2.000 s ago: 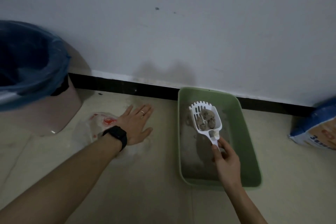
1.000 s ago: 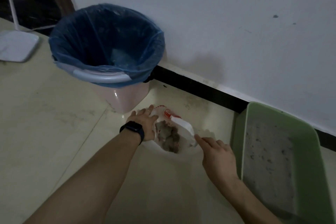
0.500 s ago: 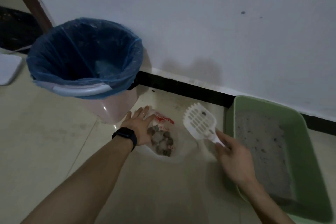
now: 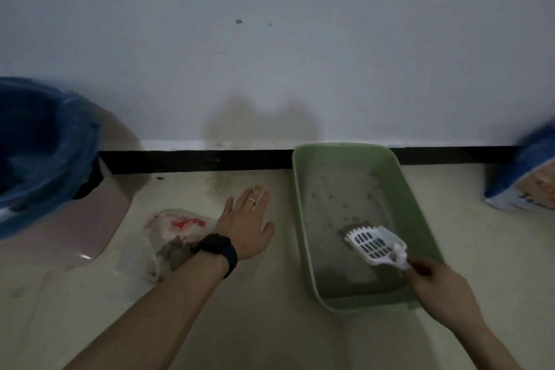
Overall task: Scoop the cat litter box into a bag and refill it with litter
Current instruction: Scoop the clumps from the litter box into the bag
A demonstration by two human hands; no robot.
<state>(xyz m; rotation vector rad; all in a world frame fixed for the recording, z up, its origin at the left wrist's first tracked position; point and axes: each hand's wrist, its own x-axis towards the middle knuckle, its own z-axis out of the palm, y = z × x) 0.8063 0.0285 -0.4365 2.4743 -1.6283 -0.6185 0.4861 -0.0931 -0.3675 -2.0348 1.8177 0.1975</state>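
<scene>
the fingers (image 4: 422,269) of the right hand (image 4: 441,294) pinch the handle of the white scoop (image 4: 374,245). its slotted head sits empty and low over the thin grey litter in the green litter box (image 4: 301,219). the left hand (image 4: 244,227) lies flat on the floor, fingers straight, just beside the clear bag (image 4: 168,237) holding the clumps. that bag looks slack and unheld, so the next tipped load could miss its mouth and spill.

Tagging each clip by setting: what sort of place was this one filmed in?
Most likely a corner of a room in a home, seen at floor level. A green litter box sits on a pale floor against a white wall with black skirting, near a lined waste bin.
</scene>
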